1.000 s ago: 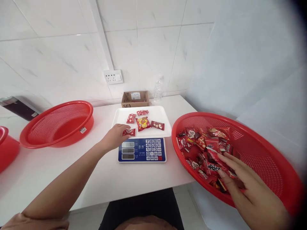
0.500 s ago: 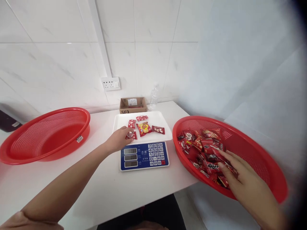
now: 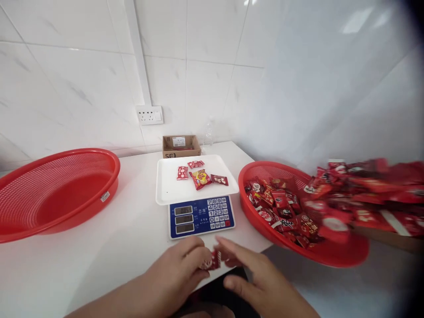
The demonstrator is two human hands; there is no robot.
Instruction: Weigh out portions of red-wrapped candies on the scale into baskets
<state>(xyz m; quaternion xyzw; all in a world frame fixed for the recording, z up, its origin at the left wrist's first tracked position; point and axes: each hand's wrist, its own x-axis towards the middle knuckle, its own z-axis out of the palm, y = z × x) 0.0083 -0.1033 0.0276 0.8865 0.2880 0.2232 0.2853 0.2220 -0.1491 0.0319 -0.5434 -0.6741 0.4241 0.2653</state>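
Note:
Above the table's front edge, my left hand (image 3: 188, 269) is closed on a small red candy packet (image 3: 212, 261) with white marks. My right hand (image 3: 251, 274) comes close on the packet's right side, fingers and thumb apart; whether a fingertip touches it I cannot tell. Beyond my hands stands a scale with a blue keypad (image 3: 201, 216) and a white tray (image 3: 168, 185). On the tray lie a yellow-and-red packet (image 3: 200, 178), a dark red packet (image 3: 219, 179) and two small red-and-white packets (image 3: 182, 172).
At right, a red basket (image 3: 344, 256) holds many red packets (image 3: 281, 198). A blurred heap of packets (image 3: 371, 190) spills over its right side from a brown edge. Another red basket (image 3: 79, 190) stands left. At the back are a cardboard box (image 3: 181, 152) and a clear bottle (image 3: 209, 132).
My left hand took the small packet off the tray and brought it toward me. My right hand left the basket and came beside it. A heap of packets appeared over the right basket.

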